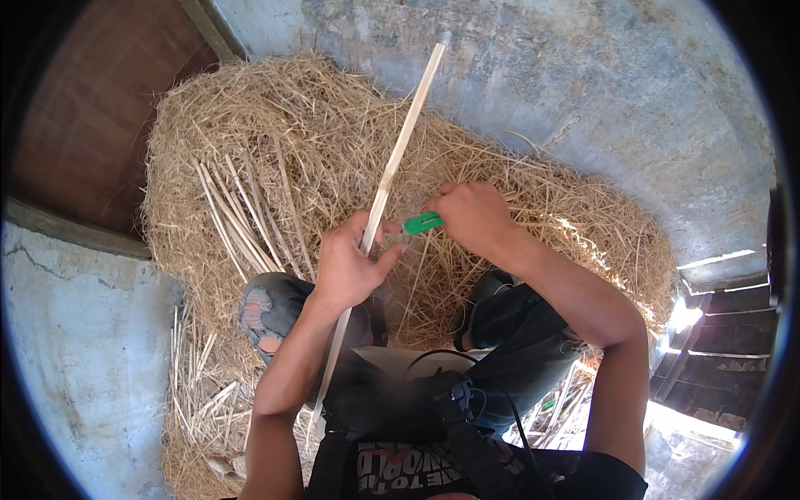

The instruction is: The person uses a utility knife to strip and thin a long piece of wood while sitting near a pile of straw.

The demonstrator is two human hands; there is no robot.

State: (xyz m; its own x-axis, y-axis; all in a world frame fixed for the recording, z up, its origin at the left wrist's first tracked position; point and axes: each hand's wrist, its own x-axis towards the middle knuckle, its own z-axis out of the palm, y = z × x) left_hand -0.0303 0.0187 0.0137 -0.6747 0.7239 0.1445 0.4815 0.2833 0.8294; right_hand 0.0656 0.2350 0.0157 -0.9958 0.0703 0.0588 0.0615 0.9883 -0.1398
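My left hand [348,258] is closed around a long pale wooden strip [402,146], with thumb and forefinger reaching out to its right. The strip slants from the wall side at the top, through the hand, down beside my left knee. A small notch or knot shows on it above the hand. My right hand [475,218] grips a green cutter knife [422,223], whose handle points left toward the left fingertips. Its blade cannot be made out. The knife's tip is close to the left forefinger, just right of the strip.
A heap of dry straw [308,108] lies ahead, against a weathered grey-blue wall [600,92]. Several cut strips [242,212] rest on it at the left, near my knee [283,304]. A brown panel [92,108] stands far left. Dark slats [725,333] are at the right. A cable [521,429] hangs near my lap.
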